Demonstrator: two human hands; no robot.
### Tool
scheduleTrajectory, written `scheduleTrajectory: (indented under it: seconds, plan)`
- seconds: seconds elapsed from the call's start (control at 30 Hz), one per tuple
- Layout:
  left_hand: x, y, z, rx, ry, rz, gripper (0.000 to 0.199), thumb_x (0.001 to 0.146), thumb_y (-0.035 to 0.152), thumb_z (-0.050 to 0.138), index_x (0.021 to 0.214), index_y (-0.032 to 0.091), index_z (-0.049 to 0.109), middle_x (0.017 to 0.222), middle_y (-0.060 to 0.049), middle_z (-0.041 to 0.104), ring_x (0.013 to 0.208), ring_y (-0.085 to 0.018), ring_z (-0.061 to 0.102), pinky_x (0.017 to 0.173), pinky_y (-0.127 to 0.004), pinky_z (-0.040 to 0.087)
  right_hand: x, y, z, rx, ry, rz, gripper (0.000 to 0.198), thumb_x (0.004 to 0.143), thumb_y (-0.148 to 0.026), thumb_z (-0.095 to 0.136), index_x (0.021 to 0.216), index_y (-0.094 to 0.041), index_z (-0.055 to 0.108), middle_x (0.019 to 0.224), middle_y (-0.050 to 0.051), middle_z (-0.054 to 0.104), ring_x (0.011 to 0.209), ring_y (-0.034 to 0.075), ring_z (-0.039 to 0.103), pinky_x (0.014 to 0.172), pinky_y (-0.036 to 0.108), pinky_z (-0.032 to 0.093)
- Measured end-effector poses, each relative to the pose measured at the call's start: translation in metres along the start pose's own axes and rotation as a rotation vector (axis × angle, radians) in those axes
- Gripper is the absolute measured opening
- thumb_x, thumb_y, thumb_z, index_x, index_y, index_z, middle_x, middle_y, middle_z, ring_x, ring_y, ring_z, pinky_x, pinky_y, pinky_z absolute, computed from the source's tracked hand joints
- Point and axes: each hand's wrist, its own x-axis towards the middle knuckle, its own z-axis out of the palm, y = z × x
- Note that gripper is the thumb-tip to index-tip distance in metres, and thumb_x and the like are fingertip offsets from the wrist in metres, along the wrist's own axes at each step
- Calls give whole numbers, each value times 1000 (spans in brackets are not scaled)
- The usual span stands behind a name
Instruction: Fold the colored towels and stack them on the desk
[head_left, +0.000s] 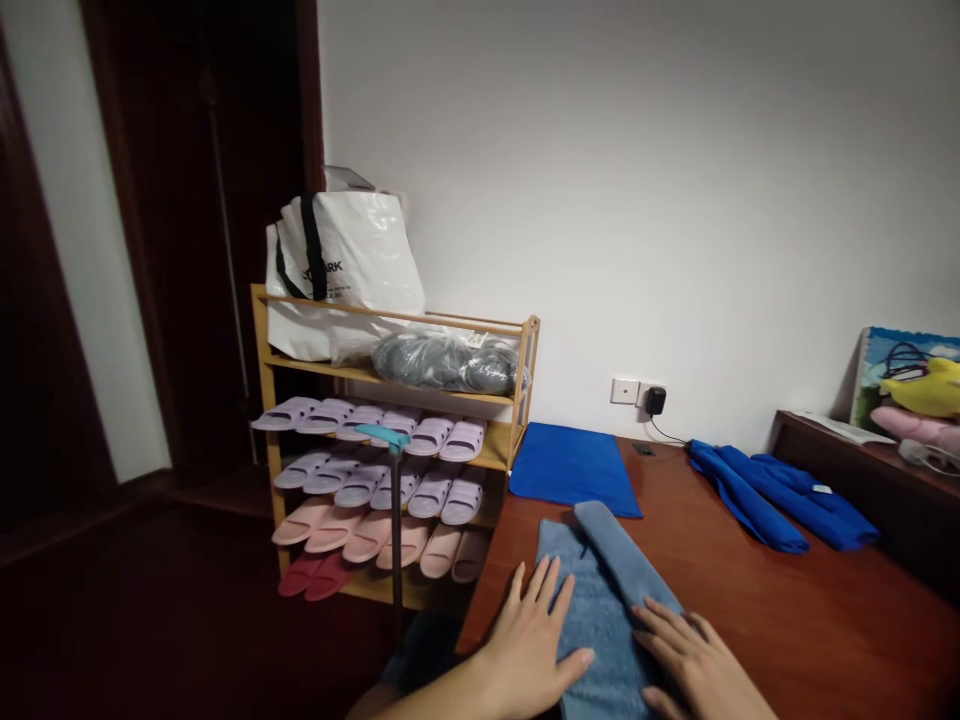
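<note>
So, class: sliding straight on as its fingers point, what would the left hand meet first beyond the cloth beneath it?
Probably the bright blue cloth behind the greyish cloth, though the left hand might brush the folded strip first; depth is unclear.

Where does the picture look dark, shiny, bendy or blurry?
Head view: floor at lower left very dark; clear plastic bag glints; door frame leans, likely lens distortion; small print on white tote bag too blurry to read; left hand fairly clear.

Slippers [358,487] on a rack [498,446] beside a wooden desk [757,600] suggest a home.
</note>
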Motion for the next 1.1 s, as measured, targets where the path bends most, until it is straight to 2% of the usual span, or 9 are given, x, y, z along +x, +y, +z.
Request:
scheduleTrajectory:
  seconds: [0.23, 0.37, 0.43, 0.57, 0.7, 0.8, 0.9, 1.0, 1.1]
  plan:
    - [1, -6, 6, 33, 42, 31, 79, 88, 69, 24, 147, 16, 24, 153, -14, 13, 140, -35, 3, 110, -59, 5, -49, 105, 8, -288, 429, 329, 50, 83, -58, 38, 114, -29, 64, 133, 9, 50, 116, 29, 53, 92, 50, 46]
    - [3, -8, 9, 26, 37, 43, 80, 89, 69, 22, 147, 15, 22, 152, -15, 12, 139, -35, 0, 109, -61, 6, -53, 103, 1, -379, 650, 269, 52, 83, -55, 39, 114, -23, 65, 136, 12, 46, 117, 30, 52, 92, 49, 47]
    - [4, -8, 8, 27, 39, 45, 79, 89, 69, 21, 147, 16, 23, 152, -16, 11, 139, -35, 0, 109, -61, 5, -41, 72, -4, -299, 595, 160, 48, 87, -54, 37, 121, -28, 59, 142, 5, 40, 123, 23, 47, 98, 43, 44]
    - [-1, -5, 1, 32, 40, 52, 76, 90, 67, 23, 146, 17, 26, 152, -17, 13, 139, -35, 2, 109, -61, 6, -6, 7, -3, -92, 291, -71, 53, 90, -54, 33, 138, -34, 37, 148, -1, 27, 134, 19, 30, 108, 40, 34]
    - [-9, -6, 0, 37, 11, 25, 73, 90, 65, 26, 147, 19, 25, 151, -17, 13, 138, -36, 5, 108, -60, 13, 15, 0, 11, 19, 147, -78, 60, 88, -60, 30, 141, -33, 30, 148, 0, 23, 136, 21, 25, 110, 44, 29]
    - [-13, -11, 5, 58, 6, 5, 72, 91, 63, 28, 147, 18, 25, 150, -20, 12, 138, -38, 6, 108, -60, 15, 12, 39, 24, -35, 220, 71, 62, 86, -64, 32, 139, -32, 35, 146, 1, 31, 134, 23, 30, 110, 46, 29]
    - [-13, -15, 9, 70, 13, 10, 71, 91, 62, 32, 146, 18, 26, 150, -20, 13, 137, -39, 7, 107, -60, 16, -6, 104, 34, -151, 322, 269, 62, 82, -66, 36, 130, -30, 51, 140, 3, 40, 131, 27, 35, 109, 49, 28]
    - [-10, -18, 8, 76, 5, 23, 69, 90, 60, 38, 146, 19, 28, 150, -18, 15, 137, -39, 10, 107, -60, 17, -30, 172, 39, -151, 326, 457, 60, 81, -66, 36, 129, -34, 50, 138, 4, 44, 123, 27, 46, 100, 48, 41]
    - [-11, -20, 1, 65, -39, 40, 69, 89, 59, 42, 146, 21, 28, 151, -16, 16, 137, -39, 10, 108, -59, 16, -47, 212, 41, -228, 334, 558, 58, 76, -65, 42, 125, -35, 55, 129, 6, 54, 117, 30, 52, 92, 53, 45]
